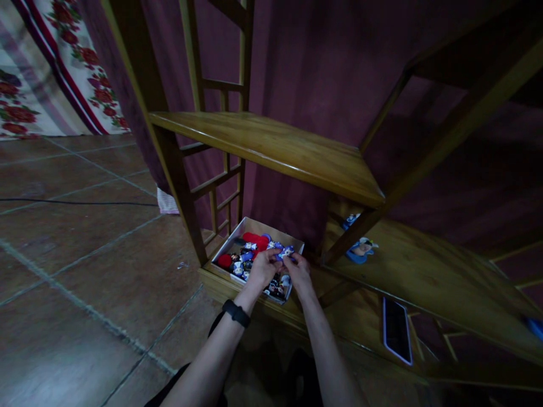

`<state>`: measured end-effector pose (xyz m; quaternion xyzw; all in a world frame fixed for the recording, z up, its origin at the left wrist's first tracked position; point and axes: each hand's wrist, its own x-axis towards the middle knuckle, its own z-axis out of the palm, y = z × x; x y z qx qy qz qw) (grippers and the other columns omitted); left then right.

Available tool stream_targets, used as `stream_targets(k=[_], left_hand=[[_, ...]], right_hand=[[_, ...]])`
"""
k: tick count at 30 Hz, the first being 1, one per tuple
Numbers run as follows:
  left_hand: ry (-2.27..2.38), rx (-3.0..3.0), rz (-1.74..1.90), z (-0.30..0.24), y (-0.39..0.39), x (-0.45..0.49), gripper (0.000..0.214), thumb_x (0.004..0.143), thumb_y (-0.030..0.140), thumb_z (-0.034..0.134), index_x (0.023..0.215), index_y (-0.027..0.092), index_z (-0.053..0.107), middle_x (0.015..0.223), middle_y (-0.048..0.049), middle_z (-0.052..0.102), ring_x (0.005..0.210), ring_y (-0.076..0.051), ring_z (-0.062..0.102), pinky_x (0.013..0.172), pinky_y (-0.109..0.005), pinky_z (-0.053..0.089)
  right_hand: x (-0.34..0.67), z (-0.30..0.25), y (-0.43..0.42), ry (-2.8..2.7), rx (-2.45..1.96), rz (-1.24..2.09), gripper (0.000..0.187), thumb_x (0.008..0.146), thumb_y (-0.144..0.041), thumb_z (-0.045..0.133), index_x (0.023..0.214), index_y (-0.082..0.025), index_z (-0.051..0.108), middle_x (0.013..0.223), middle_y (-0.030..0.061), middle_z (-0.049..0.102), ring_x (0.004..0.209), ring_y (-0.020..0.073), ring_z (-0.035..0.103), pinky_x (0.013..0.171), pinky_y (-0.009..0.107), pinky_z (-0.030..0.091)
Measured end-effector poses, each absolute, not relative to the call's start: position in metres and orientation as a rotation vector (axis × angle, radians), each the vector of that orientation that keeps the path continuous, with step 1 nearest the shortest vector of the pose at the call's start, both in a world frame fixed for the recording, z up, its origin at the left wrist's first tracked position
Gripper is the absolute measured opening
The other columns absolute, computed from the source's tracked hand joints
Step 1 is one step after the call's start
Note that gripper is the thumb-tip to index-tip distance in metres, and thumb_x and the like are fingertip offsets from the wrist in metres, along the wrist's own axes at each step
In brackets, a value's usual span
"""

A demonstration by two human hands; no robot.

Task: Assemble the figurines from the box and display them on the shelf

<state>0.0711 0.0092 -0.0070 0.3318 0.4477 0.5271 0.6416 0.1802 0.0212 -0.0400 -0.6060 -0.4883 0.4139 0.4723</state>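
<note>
A white cardboard box point(259, 229) full of small toy figures in red, blue and white sits on the lowest wooden shelf. Both my hands reach over its near right corner. My left hand point(263, 267), with a black band on the wrist, has its fingers curled round a small blue and white figure point(285, 252). My right hand point(299, 272) pinches the same figure from the right side. The two hands touch each other above the box.
A wooden shelf unit point(275, 144) stands against a dark purple wall. One blue and white figure point(360, 249) lies on the middle shelf. A phone point(396, 330) lies on the lower shelf at right. The tiled floor point(85, 265) spreads left, with a flowered cloth behind.
</note>
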Motion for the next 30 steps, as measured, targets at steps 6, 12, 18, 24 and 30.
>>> stream_targets(k=[6,12,18,24,30], left_hand=[[1.001,0.793,1.235,-0.013,0.011,0.074,0.029,0.054,-0.003,0.062,0.078,0.013,0.063,0.053,0.0042,0.058,0.05,-0.009,0.055,0.057,-0.022,0.048],[1.032,0.756,1.231,-0.006,0.01,0.07,0.037,0.054,-0.005,0.062,0.087,0.013,0.06,0.055,0.0052,0.057,0.051,-0.009,0.055,0.055,-0.022,0.049],[1.076,0.68,1.234,0.001,0.008,0.063,0.027,0.059,0.0,0.067,0.082,0.012,0.059,0.056,0.004,0.055,0.052,-0.007,0.055,0.055,-0.019,0.05],[1.053,0.619,1.22,-0.002,0.009,0.066,0.019,0.062,0.007,0.069,0.077,0.012,0.057,0.059,0.0016,0.058,0.052,-0.008,0.057,0.055,-0.021,0.052],[1.14,0.7,1.279,-0.008,0.013,0.067,0.013,0.065,0.01,0.067,0.071,0.013,0.055,0.053,0.0048,0.053,0.044,-0.006,0.053,0.047,-0.021,0.052]], right_hand=[[0.179,-0.031,0.018,-1.26,-1.564,0.904,0.026,0.065,-0.038,0.056,0.079,-0.018,0.067,0.064,-0.0007,0.065,0.058,0.0154,0.057,0.054,0.024,0.045],[0.179,-0.03,0.019,-1.288,-1.507,0.925,0.027,0.066,-0.038,0.056,0.081,-0.018,0.067,0.069,0.0001,0.066,0.061,0.0152,0.058,0.058,0.025,0.047],[0.182,-0.037,0.022,-1.228,-1.366,1.081,0.03,0.067,-0.042,0.056,0.082,-0.018,0.066,0.081,0.0023,0.065,0.071,0.0169,0.06,0.062,0.026,0.05],[0.182,-0.03,0.018,-1.196,-1.43,1.024,0.027,0.066,-0.04,0.057,0.081,-0.018,0.063,0.076,0.0013,0.064,0.066,0.0159,0.058,0.059,0.025,0.048],[0.181,-0.032,0.019,-1.346,-1.394,0.95,0.024,0.069,-0.037,0.054,0.078,-0.017,0.065,0.073,0.0013,0.063,0.07,0.016,0.057,0.064,0.025,0.046]])
